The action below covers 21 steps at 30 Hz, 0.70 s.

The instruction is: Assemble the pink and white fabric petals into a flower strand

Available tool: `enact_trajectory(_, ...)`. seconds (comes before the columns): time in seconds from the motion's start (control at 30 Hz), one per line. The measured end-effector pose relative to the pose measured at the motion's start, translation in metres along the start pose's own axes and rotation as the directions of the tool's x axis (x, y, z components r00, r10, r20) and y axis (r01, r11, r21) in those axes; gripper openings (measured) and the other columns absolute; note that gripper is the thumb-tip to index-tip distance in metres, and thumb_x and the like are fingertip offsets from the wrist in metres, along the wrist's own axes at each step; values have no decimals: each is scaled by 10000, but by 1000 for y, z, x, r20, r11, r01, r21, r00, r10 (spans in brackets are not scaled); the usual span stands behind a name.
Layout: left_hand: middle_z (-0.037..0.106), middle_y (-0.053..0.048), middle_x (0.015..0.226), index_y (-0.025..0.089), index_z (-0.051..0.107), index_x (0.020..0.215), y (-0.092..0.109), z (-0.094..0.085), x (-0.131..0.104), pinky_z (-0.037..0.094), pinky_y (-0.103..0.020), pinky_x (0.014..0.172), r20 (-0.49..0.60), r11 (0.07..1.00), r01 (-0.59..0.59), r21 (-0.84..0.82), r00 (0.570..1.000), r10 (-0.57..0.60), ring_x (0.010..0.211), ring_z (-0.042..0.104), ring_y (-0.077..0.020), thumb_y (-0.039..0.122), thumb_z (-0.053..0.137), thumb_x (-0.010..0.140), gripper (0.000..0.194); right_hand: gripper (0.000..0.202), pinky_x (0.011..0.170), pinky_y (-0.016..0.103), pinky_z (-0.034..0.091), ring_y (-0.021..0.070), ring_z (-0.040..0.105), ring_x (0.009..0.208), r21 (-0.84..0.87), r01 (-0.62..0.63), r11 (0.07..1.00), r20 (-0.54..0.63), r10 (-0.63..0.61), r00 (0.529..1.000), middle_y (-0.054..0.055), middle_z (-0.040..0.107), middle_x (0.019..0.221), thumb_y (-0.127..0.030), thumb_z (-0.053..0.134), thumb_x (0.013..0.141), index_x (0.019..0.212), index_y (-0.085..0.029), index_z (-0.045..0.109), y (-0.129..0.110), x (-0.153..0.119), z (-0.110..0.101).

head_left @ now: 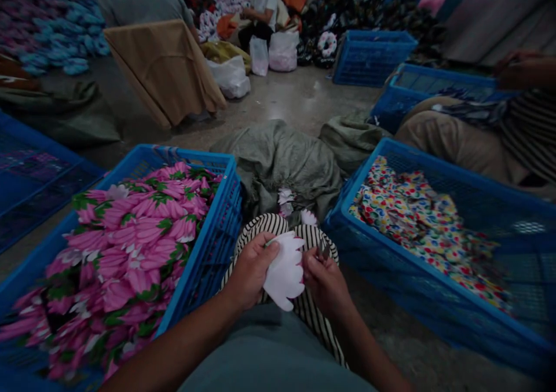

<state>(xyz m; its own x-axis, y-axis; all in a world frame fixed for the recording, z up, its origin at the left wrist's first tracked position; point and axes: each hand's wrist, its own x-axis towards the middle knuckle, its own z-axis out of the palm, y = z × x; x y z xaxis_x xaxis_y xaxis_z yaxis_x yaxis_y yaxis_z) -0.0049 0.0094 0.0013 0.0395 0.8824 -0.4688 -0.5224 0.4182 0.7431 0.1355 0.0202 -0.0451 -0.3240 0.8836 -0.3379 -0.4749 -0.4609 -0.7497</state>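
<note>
My left hand point(252, 267) pinches a white scalloped fabric flower piece point(283, 276) by its upper left edge, thumb on top. The piece hangs flat over my lap, its petal-like tips pointing right and down. My right hand point(325, 279) is closed beside those tips. From its fist poke short dark metal blades point(324, 249), which look like small thread snips; the rest is hidden in the fingers. Two more pale scalloped pieces lie past my knees, one point(285, 200) on the green sacking and another point(308, 217) by my right knee.
On my left, a blue crate point(230, 166) holds a heap of pink and green petal pieces point(139, 247). On my right, another blue crate point(391, 230) contains multicoloured printed fabric pieces point(417, 218). Green sacking point(282, 149) lies ahead. A seated person's arm point(530, 70) shows at right; others sit farther back.
</note>
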Motion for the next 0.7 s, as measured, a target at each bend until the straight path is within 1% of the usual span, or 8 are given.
enact_trajectory(0.1, 612, 22, 578, 177, 501, 790, 3, 3, -5, 417, -202, 453, 29, 999, 46, 6, 999, -46, 447, 534, -99, 325, 604, 730, 190, 356, 372, 192, 145, 43, 178, 351, -13, 78, 997, 26, -78, 997, -85, 365, 415, -517, 573, 709, 729, -162, 561, -8, 6, -5)
enact_trajectory(0.17, 610, 19, 575, 170, 506, 785, 2, 5, -7, 422, -200, 446, 49, 998, 63, 6, 997, -63, 446, 537, -98, 317, 609, 728, 189, 446, 375, 200, 142, 48, 178, 350, -40, 104, 994, 41, -102, 994, -82, 372, 424, -576, 533, 703, 840, -154, 583, -13, 9, -5)
enact_trajectory(0.23, 609, 18, 578, 169, 503, 778, 1, 6, -7, 412, -189, 431, 59, 997, 73, 1, 996, -73, 447, 538, -96, 316, 609, 731, 187, 491, 376, 206, 147, 47, 189, 354, -70, 119, 990, 35, -117, 993, -65, 418, 480, -602, 515, 694, 877, -153, 588, -18, 10, -3)
enact_trajectory(0.3, 607, 19, 573, 171, 498, 772, 0, 6, -8, 398, -176, 419, 59, 997, 83, 4, 995, -83, 446, 538, -92, 311, 611, 733, 184, 438, 380, 206, 164, 49, 226, 372, -113, 114, 987, 21, -112, 993, -48, 454, 539, -563, 551, 690, 856, -160, 587, -21, 10, 0)
enact_trajectory(0.37, 608, 21, 572, 175, 495, 781, 0, 7, -8, 400, -175, 423, 60, 996, 87, 24, 994, -89, 451, 546, -95, 301, 625, 723, 191, 309, 391, 198, 197, 58, 279, 406, -149, 107, 983, 28, -104, 994, -48, 447, 544, -461, 624, 679, 760, -168, 571, -23, 9, 3)
enact_trajectory(0.43, 610, 22, 578, 178, 494, 794, 0, 8, -8, 411, -183, 435, 68, 995, 86, 55, 994, -90, 461, 556, -102, 288, 646, 704, 208, 242, 408, 191, 229, 64, 310, 434, -153, 124, 980, 49, -118, 992, -56, 419, 523, -377, 656, 677, 664, -169, 533, -25, 7, 5)
enact_trajectory(0.57, 615, 16, 594, 174, 493, 785, 2, 10, -7, 424, -195, 455, 58, 992, 85, 91, 994, -91, 484, 572, -113, 280, 665, 682, 227, 227, 389, 182, 202, 48, 250, 401, -42, 182, 982, 9, -182, 983, -81, 351, 480, -330, 650, 693, 633, -168, 502, -30, 6, 6)
enact_trajectory(0.7, 627, 6, 606, 178, 487, 787, 6, 12, -9, 441, -216, 467, 68, 993, 101, 59, 992, -105, 489, 578, -125, 278, 658, 685, 223, 229, 375, 187, 157, 37, 192, 368, 23, 236, 971, -50, -235, 971, -98, 304, 458, -330, 621, 724, 638, -177, 474, -33, 7, 1)
